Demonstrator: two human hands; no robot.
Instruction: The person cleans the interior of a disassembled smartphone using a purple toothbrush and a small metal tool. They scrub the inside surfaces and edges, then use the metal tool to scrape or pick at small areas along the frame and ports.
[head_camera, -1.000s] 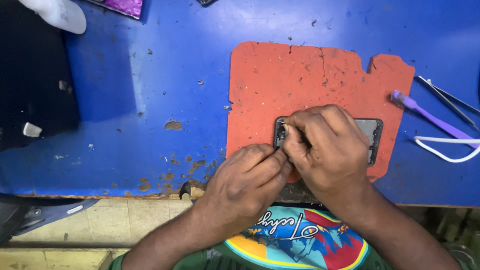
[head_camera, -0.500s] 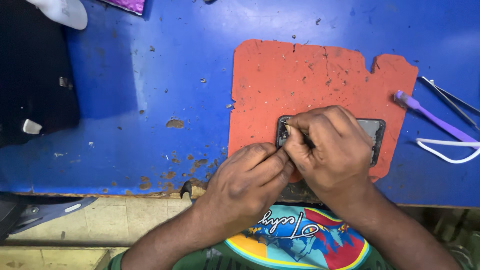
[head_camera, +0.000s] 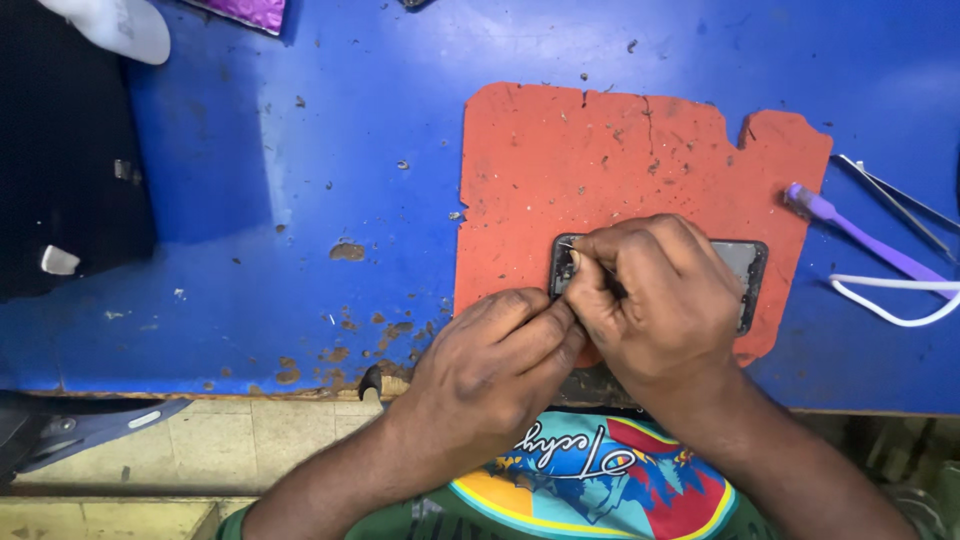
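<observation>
A small dark opened phone (head_camera: 745, 268) lies on an orange mat (head_camera: 600, 160) on a blue table. My right hand (head_camera: 655, 295) covers most of the phone and pinches a thin metal tool (head_camera: 568, 246) whose tip pokes out at the phone's left end. My left hand (head_camera: 490, 365) rests at the mat's lower left edge, its fingertips pressed against the phone's left end beside my right hand's fingers. The phone's inside is mostly hidden under my hands.
A purple-handled brush (head_camera: 860, 235), metal tweezers (head_camera: 900, 200) and a white cable (head_camera: 890, 300) lie at the right. A black object (head_camera: 60, 170) sits at the left, a white object (head_camera: 110, 25) at the top left. The table's worn front edge (head_camera: 300, 385) is near me.
Both hands stay on the phone with only slight shifts of the fingers; nothing else has moved.
</observation>
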